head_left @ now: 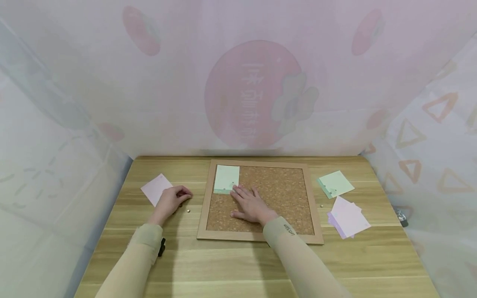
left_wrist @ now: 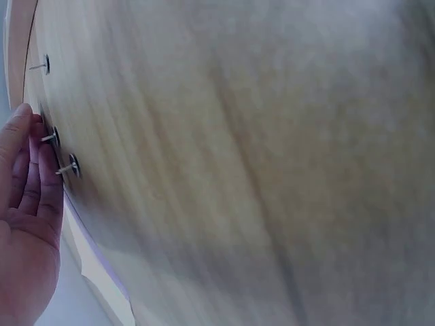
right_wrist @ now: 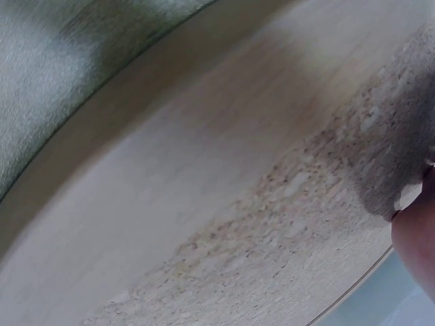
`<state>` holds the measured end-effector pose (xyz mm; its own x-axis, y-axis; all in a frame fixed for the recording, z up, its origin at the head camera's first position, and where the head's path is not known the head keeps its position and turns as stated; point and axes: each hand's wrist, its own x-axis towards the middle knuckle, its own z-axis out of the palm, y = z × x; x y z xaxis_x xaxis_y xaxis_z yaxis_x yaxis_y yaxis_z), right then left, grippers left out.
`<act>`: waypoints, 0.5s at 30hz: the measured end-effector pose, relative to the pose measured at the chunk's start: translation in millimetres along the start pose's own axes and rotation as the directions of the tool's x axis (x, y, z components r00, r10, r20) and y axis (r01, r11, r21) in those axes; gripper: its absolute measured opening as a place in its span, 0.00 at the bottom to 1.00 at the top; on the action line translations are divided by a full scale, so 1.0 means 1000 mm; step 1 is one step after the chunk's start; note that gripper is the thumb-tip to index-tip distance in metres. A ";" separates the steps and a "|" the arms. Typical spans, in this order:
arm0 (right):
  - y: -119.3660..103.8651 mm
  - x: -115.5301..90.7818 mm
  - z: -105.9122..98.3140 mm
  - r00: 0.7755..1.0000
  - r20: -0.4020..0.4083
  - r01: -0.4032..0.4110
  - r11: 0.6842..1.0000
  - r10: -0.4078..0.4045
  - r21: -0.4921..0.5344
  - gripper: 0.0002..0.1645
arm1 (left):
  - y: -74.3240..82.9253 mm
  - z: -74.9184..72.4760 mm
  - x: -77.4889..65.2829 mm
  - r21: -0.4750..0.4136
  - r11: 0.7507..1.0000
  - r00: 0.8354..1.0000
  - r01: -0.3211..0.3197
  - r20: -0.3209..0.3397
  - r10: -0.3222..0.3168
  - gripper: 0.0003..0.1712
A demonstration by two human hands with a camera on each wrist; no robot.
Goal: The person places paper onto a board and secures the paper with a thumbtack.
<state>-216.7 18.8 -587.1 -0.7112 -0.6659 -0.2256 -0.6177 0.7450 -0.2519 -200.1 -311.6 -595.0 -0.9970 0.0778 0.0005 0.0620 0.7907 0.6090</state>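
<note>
A wood-framed corkboard (head_left: 283,198) lies on the table, with a pale green note (head_left: 226,176) in its upper left corner. My right hand (head_left: 251,205) lies spread on the cork, fingertips at the note's lower right corner; its thumb (right_wrist: 416,231) shows in the right wrist view. Left of the board, my left hand (head_left: 172,203) hovers low with thumb and index fingertips together; I cannot tell whether something is between them. Close by, several thumbtacks lie point up, including one near the frame (left_wrist: 45,65) and one beside the fingers (left_wrist: 73,166). A pink note (head_left: 156,188) lies partly under that hand.
Right of the board lie another green note (head_left: 337,184) and a fanned stack of pink and purple notes (head_left: 352,219). A small shiny thumbtack (head_left: 321,206) sits near the board's right edge. Fabric walls (head_left: 171,103) enclose the table's back and sides.
</note>
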 end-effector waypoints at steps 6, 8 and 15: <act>-0.003 -0.003 -0.006 1.000 -0.001 0.001 1.000 -0.001 -0.023 0.49 | -0.004 -0.001 0.001 -0.077 0.995 0.998 0.066 0.006 -0.065 0.07; -0.003 -0.003 -0.005 1.000 0.000 0.000 1.000 0.000 -0.028 0.49 | -0.004 -0.002 0.001 -0.094 0.993 0.998 0.069 0.003 -0.069 0.09; -0.003 -0.002 -0.004 1.000 0.006 -0.003 1.000 0.003 -0.013 0.50 | -0.004 -0.002 0.000 -0.141 0.984 0.994 0.108 0.010 -0.108 0.12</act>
<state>-214.7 18.4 -581.9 -0.7114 -0.6636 -0.2316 -0.6196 0.7476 -0.2390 -200.6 -315.9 -596.3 -0.9973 -0.0023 -0.0729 -0.0536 0.7010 0.7111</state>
